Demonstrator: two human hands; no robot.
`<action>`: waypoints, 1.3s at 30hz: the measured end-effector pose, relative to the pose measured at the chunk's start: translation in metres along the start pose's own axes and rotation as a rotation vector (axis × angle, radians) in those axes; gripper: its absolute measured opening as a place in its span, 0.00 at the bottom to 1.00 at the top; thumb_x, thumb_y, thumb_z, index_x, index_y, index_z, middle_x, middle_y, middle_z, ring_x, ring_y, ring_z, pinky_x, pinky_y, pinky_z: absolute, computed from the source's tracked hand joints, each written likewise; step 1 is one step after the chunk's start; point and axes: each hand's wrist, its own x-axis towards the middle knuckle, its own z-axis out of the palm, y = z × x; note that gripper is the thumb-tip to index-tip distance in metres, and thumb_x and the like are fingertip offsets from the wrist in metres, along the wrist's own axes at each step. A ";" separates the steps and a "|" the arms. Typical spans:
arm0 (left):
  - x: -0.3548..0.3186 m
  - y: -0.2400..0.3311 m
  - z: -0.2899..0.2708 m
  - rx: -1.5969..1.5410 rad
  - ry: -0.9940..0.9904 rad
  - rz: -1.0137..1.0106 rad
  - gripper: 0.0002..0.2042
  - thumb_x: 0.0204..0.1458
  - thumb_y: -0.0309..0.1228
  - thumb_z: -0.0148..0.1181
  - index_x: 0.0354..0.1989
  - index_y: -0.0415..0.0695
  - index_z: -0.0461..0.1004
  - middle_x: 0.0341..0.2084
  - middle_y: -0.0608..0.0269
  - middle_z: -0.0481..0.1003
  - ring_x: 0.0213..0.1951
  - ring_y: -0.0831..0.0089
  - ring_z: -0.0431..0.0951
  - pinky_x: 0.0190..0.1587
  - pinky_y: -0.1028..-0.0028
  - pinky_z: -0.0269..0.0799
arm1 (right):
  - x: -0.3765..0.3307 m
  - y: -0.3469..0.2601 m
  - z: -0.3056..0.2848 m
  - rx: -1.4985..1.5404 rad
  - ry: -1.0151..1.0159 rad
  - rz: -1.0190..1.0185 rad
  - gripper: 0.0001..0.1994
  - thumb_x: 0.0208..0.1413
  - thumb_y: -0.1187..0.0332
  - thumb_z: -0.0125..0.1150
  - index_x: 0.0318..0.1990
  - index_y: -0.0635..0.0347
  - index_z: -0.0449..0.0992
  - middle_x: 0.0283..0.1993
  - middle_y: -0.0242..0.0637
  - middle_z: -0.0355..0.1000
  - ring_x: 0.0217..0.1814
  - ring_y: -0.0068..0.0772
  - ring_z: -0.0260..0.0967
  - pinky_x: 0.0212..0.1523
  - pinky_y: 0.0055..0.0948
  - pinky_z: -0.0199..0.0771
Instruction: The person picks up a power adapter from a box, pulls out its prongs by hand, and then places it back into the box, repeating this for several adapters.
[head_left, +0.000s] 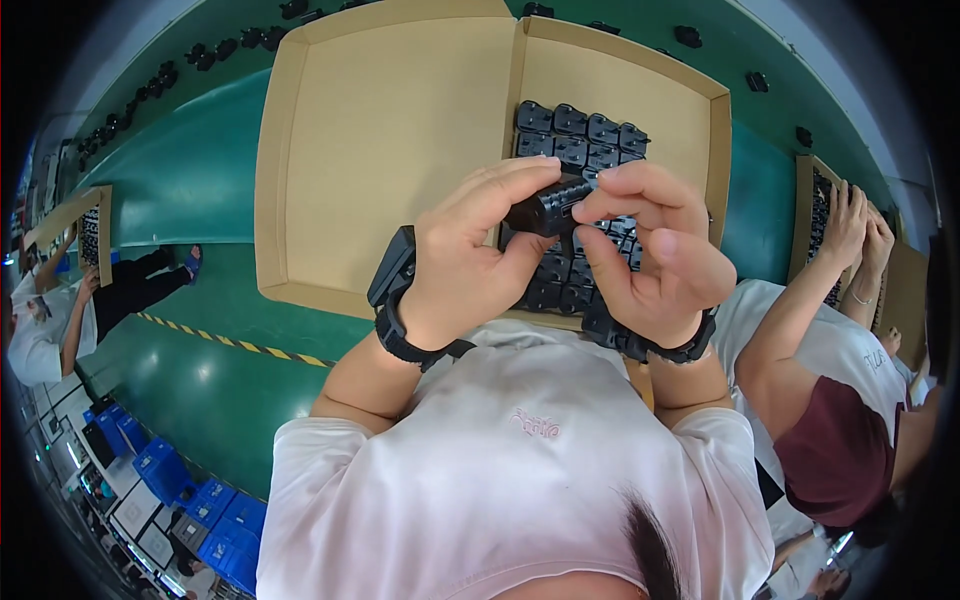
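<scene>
Above the open cardboard box, a small black power adapter point(545, 210) with ridged sides is held between both hands. My left hand point(470, 245) grips its left end between thumb and fingers. At its right end, the fingertips of my right hand point(660, 250) pinch it, with the index finger and thumb close together. Beneath my hands, rows of similar black plug adapters point(570, 122) lie in the right part of the box, some with pins facing up. My hands hide part of these rows. Each wrist wears a black strap with a device.
The cardboard box point(390, 130) has a bare left half and a raised rim, on a green work surface point(190, 180). Loose black adapters point(687, 37) lie along the far side. Close on my right, a co-worker's hands point(850, 225) hold another box. Blue crates point(165, 470) stand lower left.
</scene>
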 end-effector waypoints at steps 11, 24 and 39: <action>0.004 0.004 0.000 0.078 -0.003 0.012 0.21 0.30 0.12 0.56 0.39 0.39 0.75 0.37 0.54 0.76 0.41 0.61 0.76 0.43 0.71 0.72 | 0.003 0.005 -0.001 0.002 -0.028 -0.040 0.30 0.43 0.89 0.56 0.51 0.49 0.55 0.45 0.50 0.63 0.35 0.32 0.70 0.35 0.26 0.72; 0.014 -0.009 0.013 0.013 -0.023 -0.096 0.20 0.31 0.14 0.57 0.39 0.40 0.75 0.35 0.54 0.76 0.39 0.65 0.77 0.42 0.73 0.73 | -0.001 0.019 -0.012 0.126 -0.101 0.270 0.23 0.40 0.88 0.56 0.45 0.57 0.64 0.44 0.39 0.64 0.38 0.25 0.66 0.38 0.19 0.66; 0.111 -0.177 0.052 0.562 -0.230 -0.172 0.24 0.42 0.24 0.58 0.52 0.39 0.66 0.45 0.54 0.70 0.56 0.57 0.62 0.60 0.55 0.52 | 0.025 0.277 -0.113 0.043 0.622 0.972 0.10 0.49 0.73 0.60 0.39 0.67 0.71 0.31 0.37 0.72 0.27 0.24 0.71 0.29 0.21 0.72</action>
